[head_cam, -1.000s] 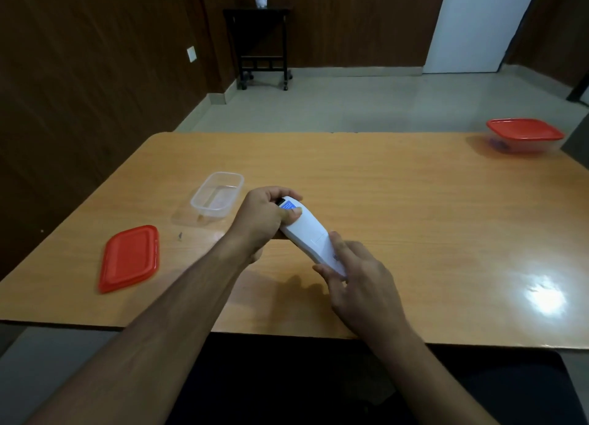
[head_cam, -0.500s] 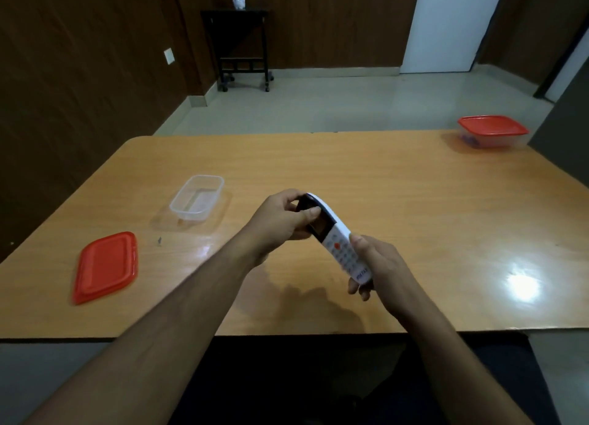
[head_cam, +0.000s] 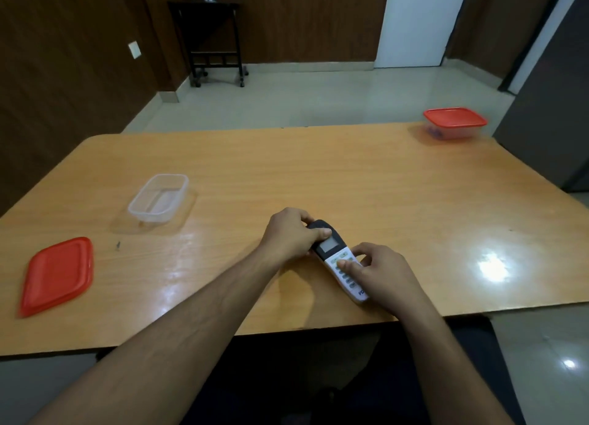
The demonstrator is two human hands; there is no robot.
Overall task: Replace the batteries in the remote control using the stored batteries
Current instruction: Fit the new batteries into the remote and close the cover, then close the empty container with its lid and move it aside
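Left grip [head_cam: 291, 236] holding remote [head_cam: 338, 259], now buttons-up, right grip [head_cam: 381, 273] pinching it lower.

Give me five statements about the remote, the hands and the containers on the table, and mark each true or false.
1. The remote lies button side up. True.
2. The left hand grips the remote's dark top end. True.
3. The right hand rests flat on the table, clear of the remote. False: its thumb presses the keypad.
4. The clear container has its lid on. False: it is open, the red lid lying beside it.
5. The far container has a red lid on. True.
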